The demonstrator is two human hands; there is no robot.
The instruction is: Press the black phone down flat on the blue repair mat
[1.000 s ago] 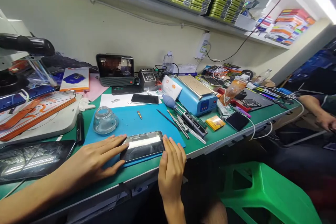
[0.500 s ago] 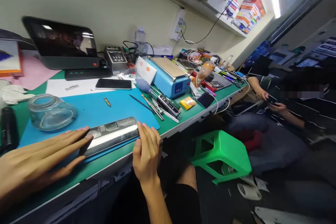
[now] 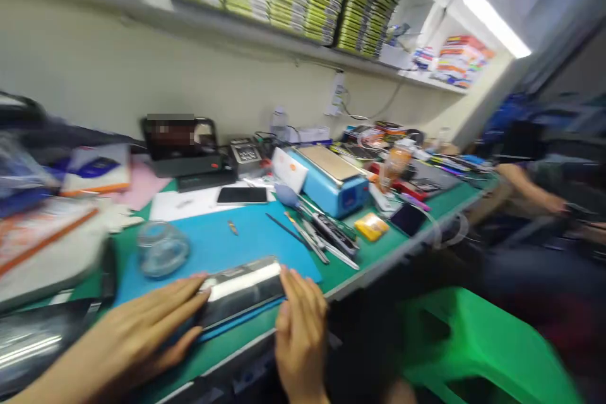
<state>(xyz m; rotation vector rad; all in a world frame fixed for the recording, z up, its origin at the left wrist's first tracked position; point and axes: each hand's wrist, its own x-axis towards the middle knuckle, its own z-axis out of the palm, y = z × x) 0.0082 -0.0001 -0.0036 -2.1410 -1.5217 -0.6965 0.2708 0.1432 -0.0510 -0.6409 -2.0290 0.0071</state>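
Head view: the picture is blurring with motion, so fine detail is not resolving. A phone point(image 3: 243, 290) is lying flat near the front edge of a blue mat point(image 3: 246, 237) on the green table point(image 3: 379, 252), its glossy dark glass catching a bright band of light. Its long axis is running from about 8 o'clock to 2 o'clock across the frame.

The left hand point(image 3: 137, 341) is resting flat with its fingers spread, fingertips touching the phone's 9 o'clock end; this grip is wide and not closing on anything. The right hand point(image 3: 300, 328) is standing at the phone's 3 o'clock end, fingers straight and together, touching or just beside that short edge; I cannot tell which. Both hands are bracketing the phone, neither clearly nearer.

At 10 o'clock from the phone, a rounded clear glass jar point(image 3: 161, 247) is sitting on the mat. At 1 o'clock, thin metal tools point(image 3: 317, 237) are lying side by side, and beyond them a blue boxy machine point(image 3: 331, 180) with a flat metal top is standing.
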